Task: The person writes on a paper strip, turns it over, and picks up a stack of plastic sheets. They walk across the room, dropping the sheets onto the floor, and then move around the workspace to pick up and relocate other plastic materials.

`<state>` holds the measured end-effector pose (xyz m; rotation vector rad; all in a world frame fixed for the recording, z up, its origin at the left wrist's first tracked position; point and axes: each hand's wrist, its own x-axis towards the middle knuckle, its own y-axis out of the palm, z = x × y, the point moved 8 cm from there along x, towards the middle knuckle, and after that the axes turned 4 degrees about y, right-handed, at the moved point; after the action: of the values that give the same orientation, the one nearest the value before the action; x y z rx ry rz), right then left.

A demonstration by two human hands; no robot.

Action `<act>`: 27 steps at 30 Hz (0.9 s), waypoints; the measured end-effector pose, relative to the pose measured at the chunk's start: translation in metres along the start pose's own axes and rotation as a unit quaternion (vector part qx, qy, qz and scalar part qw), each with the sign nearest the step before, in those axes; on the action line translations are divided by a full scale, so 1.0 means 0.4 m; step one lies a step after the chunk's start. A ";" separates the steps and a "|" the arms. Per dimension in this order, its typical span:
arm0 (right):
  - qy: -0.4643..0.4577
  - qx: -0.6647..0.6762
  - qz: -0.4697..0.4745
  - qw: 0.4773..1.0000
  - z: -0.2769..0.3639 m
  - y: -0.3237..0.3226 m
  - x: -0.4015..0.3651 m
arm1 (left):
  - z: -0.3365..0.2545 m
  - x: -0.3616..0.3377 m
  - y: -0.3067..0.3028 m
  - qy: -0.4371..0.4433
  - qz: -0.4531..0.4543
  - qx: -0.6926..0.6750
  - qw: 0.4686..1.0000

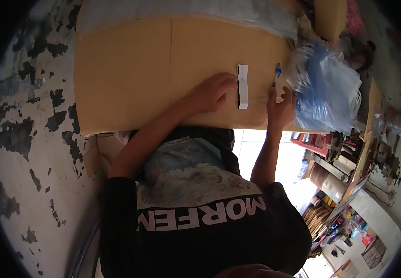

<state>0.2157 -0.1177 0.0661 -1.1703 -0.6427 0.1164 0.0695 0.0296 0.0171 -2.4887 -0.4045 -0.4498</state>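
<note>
— Start with what's closest. What do you see?

— A black shirt (200, 231) with white lettering, both bare arms stretched out from it to a big cardboard box (131, 74).

— And the hands?

— The left hand (212, 92) lies on the box's face, fingers curled, knuckles right up against a white strip (242, 86) that lies flat on the cardboard. Whether it pinches the strip's edge or only presses beside it, I can't tell from here.

— The right one?

— The right hand (281, 109) lies spread against the box near its edge, just past the strip, fingers loose and gripping nothing. The strip sits between the two hands.

— Anything further on?

— A small blue thing (277, 73), maybe a pen, lies just beyond the right fingertips. Next to that is a heap of clear plastic bags (325, 88), touching the box's end.
</note>
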 end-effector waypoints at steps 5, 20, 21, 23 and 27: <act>0.039 0.134 0.225 0.964 0.107 0.028 -0.048 | 0.010 0.003 -0.008 -0.015 0.002 -0.043 0.999; 0.288 0.736 0.463 0.401 0.280 0.117 -0.203 | 0.057 -0.078 -0.060 -0.341 -0.119 -0.492 0.792; 0.284 0.737 0.476 0.387 0.296 0.111 -0.209 | 0.014 -0.073 -0.085 -0.333 -0.109 -0.483 0.802; 0.265 0.740 0.487 0.380 0.322 0.098 -0.207 | -0.035 -0.071 -0.116 -0.328 -0.100 -0.473 0.812; 0.216 0.742 0.507 0.381 0.381 0.056 -0.189 | -0.068 -0.079 -0.193 -0.306 -0.192 -0.429 0.828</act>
<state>0.0793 -0.0148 0.0510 0.4665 0.8142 1.1451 0.0061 0.0689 0.0627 -3.4252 -1.1943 0.0952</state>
